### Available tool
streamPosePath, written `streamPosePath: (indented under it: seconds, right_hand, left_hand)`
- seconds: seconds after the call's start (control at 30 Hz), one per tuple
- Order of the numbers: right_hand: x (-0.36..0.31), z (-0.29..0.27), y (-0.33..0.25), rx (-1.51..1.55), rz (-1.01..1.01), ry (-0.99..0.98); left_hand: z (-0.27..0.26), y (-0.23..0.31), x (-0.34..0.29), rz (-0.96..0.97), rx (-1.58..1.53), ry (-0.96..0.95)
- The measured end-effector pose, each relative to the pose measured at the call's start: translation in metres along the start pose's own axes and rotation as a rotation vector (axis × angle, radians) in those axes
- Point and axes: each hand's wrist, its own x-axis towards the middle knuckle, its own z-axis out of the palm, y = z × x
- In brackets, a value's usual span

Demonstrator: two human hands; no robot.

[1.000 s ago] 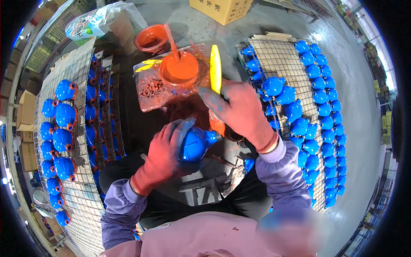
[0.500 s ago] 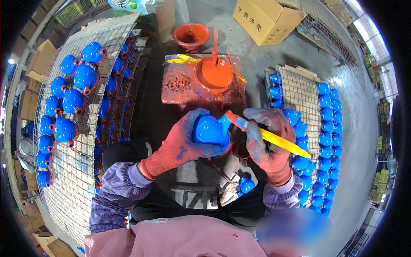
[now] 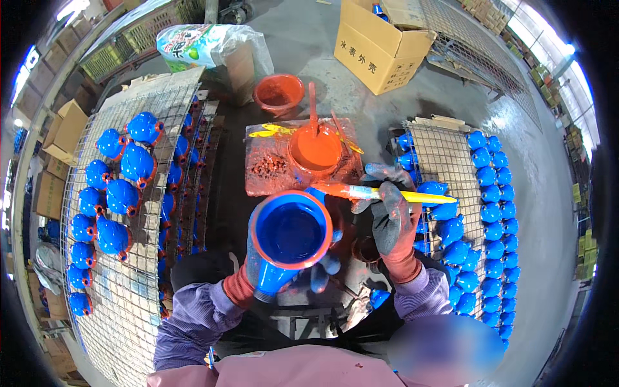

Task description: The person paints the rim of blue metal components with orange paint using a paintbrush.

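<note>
My left hand [image 3: 324,272], in a paint-stained glove, holds a blue metal casing [image 3: 291,229] from beneath. Its round hollow mouth faces up, and the rim is orange-red. Most of the left palm is hidden behind the casing. In my gloved right hand [image 3: 394,222] is a paintbrush [image 3: 429,197] with a yellow handle, gripped between thumb and fingers. The brush's orange-red tip is close to the casing's upper right rim; whether it touches I cannot tell. Just beyond both hands stands a pot of orange-red paint [image 3: 316,173] with a stick [image 3: 313,106] in it.
The pot rests on a stained board [image 3: 258,186] beside yellow-handled brushes [image 3: 269,131]. A red basin [image 3: 278,97] lies behind it. Wire racks with blue casings stand left [image 3: 122,309] and right [image 3: 438,145]. A cardboard carton [image 3: 361,58] sits at the far right.
The casing has been turned in my left hand, so its open mouth now faces up. The brush has swung nearly level, its tip staying near the casing. The view has shifted.
</note>
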Motion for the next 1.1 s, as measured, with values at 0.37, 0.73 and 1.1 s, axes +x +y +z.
streamPosePath:
  seconds: [0.37,0.73,1.1]
  right_hand:
    - [0.012,-0.004,0.017,0.284,0.289,0.081]
    - [0.027,-0.020,0.021,0.195,0.287,0.120]
    - [0.023,-0.015,0.020,-0.471,0.386,-0.361]
  left_hand:
    - [0.000,0.026,0.008,0.157,-0.243,-0.006]
    - [-0.011,0.028,-0.004,0.148,-0.028,0.123]
    - [0.002,-0.008,0.012,0.387,1.746,0.244]
